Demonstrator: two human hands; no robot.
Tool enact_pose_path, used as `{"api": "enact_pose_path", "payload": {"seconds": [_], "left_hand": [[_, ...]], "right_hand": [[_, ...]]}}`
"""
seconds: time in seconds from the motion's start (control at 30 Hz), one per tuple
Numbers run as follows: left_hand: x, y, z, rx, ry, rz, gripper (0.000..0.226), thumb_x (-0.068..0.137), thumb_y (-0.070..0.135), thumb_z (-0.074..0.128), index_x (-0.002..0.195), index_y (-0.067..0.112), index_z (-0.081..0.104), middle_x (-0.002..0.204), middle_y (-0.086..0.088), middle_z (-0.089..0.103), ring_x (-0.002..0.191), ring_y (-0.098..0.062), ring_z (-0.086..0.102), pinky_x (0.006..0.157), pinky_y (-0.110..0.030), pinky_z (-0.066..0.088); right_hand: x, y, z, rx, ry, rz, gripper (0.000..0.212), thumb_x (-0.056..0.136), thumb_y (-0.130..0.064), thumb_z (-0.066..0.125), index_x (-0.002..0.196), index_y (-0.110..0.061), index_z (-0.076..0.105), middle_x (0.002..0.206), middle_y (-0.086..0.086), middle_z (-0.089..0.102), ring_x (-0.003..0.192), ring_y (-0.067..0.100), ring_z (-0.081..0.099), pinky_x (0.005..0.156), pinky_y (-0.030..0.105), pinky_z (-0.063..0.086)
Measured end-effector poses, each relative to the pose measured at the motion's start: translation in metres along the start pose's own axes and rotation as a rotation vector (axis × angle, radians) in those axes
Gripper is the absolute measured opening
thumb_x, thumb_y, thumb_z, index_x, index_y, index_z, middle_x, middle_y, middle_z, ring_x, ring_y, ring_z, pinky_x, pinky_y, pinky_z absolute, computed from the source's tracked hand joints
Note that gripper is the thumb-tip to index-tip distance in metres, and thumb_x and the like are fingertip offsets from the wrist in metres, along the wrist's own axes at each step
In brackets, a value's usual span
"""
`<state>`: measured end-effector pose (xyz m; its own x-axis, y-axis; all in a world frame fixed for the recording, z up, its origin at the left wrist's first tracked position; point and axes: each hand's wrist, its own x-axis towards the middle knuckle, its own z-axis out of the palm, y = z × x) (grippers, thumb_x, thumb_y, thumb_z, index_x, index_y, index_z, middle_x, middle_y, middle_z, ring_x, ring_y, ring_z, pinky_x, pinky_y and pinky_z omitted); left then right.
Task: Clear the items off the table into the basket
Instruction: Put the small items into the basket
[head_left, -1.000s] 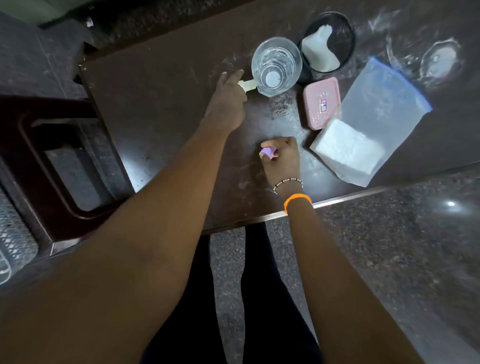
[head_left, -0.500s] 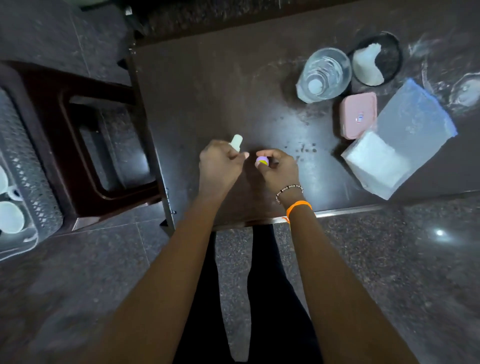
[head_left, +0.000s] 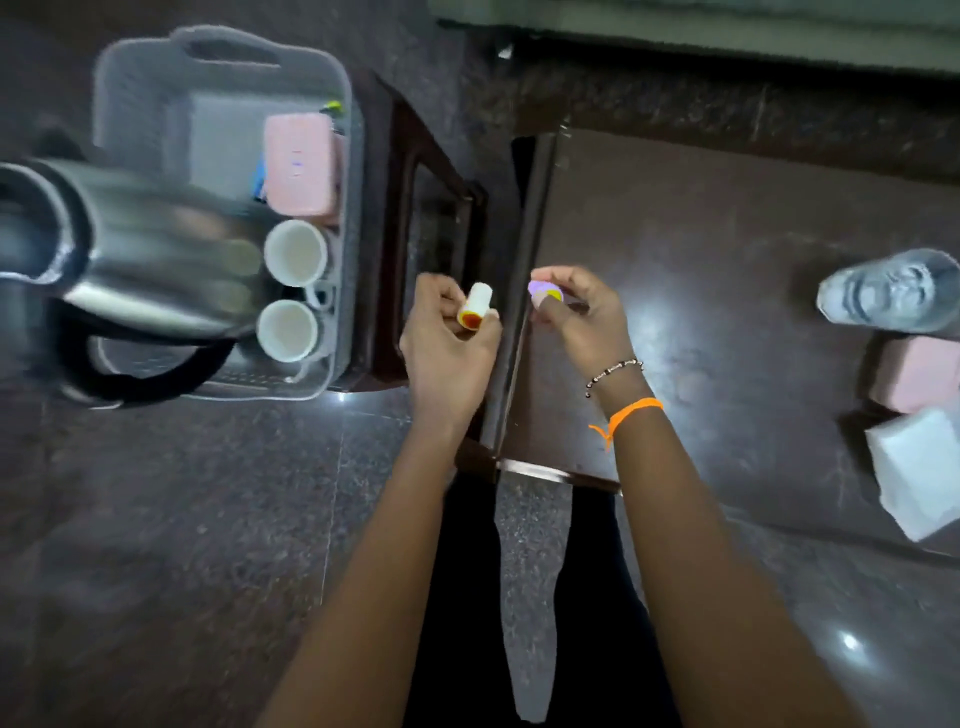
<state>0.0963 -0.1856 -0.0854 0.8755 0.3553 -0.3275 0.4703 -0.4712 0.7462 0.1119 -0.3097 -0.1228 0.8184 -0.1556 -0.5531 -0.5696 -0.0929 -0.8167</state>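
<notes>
My left hand (head_left: 448, 343) grips a small cream tube with a yellow and red end (head_left: 475, 305), held just left of the table's edge. My right hand (head_left: 579, 312) holds a small purple piece with a yellow spot (head_left: 544, 291) over the dark table (head_left: 727, 291). The grey basket (head_left: 218, 67) stands at the left on a dark stool (head_left: 415, 171). It holds a pink box (head_left: 298, 163), two white cups (head_left: 296, 253) and a steel kettle (head_left: 130, 249). On the table's right side stand a glass (head_left: 893, 291), a pink box (head_left: 917, 374) and a bag with white contents (head_left: 919, 473).
The dark stool's frame lies between the basket and the table's left edge. The floor is dark speckled stone. My legs are below the table's near corner.
My left hand took the cream tube from beside the glass and drew back. Both hands moved left with their items to the table's left edge, and the basket came into view.
</notes>
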Motion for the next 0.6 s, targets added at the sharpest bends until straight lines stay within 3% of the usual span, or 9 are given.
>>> {"api": "enact_pose_path", "payload": {"seconds": [0.1, 0.2, 0.3, 0.4, 0.47, 0.53, 0.6], "left_hand": [[0.028, 0.004, -0.051, -0.034, 0.046, 0.077, 0.018, 0.077, 0.007, 0.060, 0.087, 0.022, 0.059, 0.085, 0.013, 0.047, 0.074, -0.014, 0.055, 0.076, -0.019, 0.045], [0.065, 0.007, -0.093, -0.042, 0.107, 0.080, 0.021, 0.079, 0.004, 0.058, 0.088, 0.020, 0.067, 0.088, 0.013, 0.042, 0.072, -0.012, 0.056, 0.073, -0.007, 0.042], [0.107, 0.009, -0.120, -0.015, 0.140, 0.068, 0.026, 0.079, 0.002, 0.055, 0.097, 0.014, 0.068, 0.102, -0.001, 0.052, 0.079, -0.013, 0.057, 0.079, -0.008, 0.040], [0.150, 0.014, -0.129, 0.035, 0.174, -0.001, 0.034, 0.080, -0.001, 0.048, 0.105, 0.013, 0.065, 0.119, -0.013, 0.055, 0.101, -0.020, 0.057, 0.084, -0.014, 0.035], [0.178, 0.014, -0.129, 0.029, 0.174, -0.093, 0.040, 0.081, -0.003, 0.042, 0.113, 0.011, 0.061, 0.128, -0.013, 0.051, 0.110, -0.022, 0.054, 0.086, -0.016, 0.033], [0.203, 0.012, -0.126, 0.036, 0.135, -0.176, 0.044, 0.084, -0.004, 0.038, 0.122, 0.008, 0.055, 0.135, -0.014, 0.044, 0.118, -0.025, 0.051, 0.092, -0.018, 0.032], [0.223, 0.006, -0.120, 0.079, 0.088, -0.242, 0.042, 0.088, -0.001, 0.038, 0.127, 0.006, 0.051, 0.139, -0.015, 0.038, 0.122, -0.029, 0.047, 0.097, -0.025, 0.034]], "right_hand": [[0.009, -0.038, 0.040, -0.021, -0.158, -0.075, 0.019, 0.084, 0.001, 0.060, 0.093, -0.016, 0.063, 0.076, -0.004, 0.061, 0.048, -0.005, 0.058, 0.053, 0.007, 0.047], [0.021, -0.072, 0.085, -0.108, -0.249, -0.211, 0.024, 0.078, 0.005, 0.065, 0.096, -0.011, 0.064, 0.088, -0.003, 0.057, 0.069, 0.007, 0.059, 0.069, 0.021, 0.051], [0.038, -0.097, 0.127, -0.216, -0.223, -0.327, 0.026, 0.075, 0.007, 0.064, 0.099, -0.003, 0.067, 0.091, -0.007, 0.043, 0.082, 0.017, 0.054, 0.079, 0.028, 0.051], [0.062, -0.116, 0.158, -0.331, -0.161, -0.386, 0.027, 0.077, 0.004, 0.059, 0.100, -0.005, 0.067, 0.094, 0.002, 0.046, 0.062, 0.003, 0.046, 0.076, 0.013, 0.042], [0.079, -0.129, 0.174, -0.388, -0.104, -0.428, 0.026, 0.078, 0.000, 0.055, 0.101, -0.006, 0.067, 0.095, 0.005, 0.054, 0.061, -0.002, 0.045, 0.074, 0.015, 0.039], [0.094, -0.142, 0.187, -0.442, -0.053, -0.476, 0.027, 0.080, 0.000, 0.052, 0.102, -0.005, 0.067, 0.100, 0.009, 0.066, 0.076, 0.012, 0.058, 0.079, 0.024, 0.043], [0.110, -0.149, 0.197, -0.517, -0.052, -0.509, 0.028, 0.080, 0.000, 0.049, 0.100, -0.006, 0.067, 0.105, 0.011, 0.070, 0.087, 0.023, 0.060, 0.085, 0.030, 0.046]]}}
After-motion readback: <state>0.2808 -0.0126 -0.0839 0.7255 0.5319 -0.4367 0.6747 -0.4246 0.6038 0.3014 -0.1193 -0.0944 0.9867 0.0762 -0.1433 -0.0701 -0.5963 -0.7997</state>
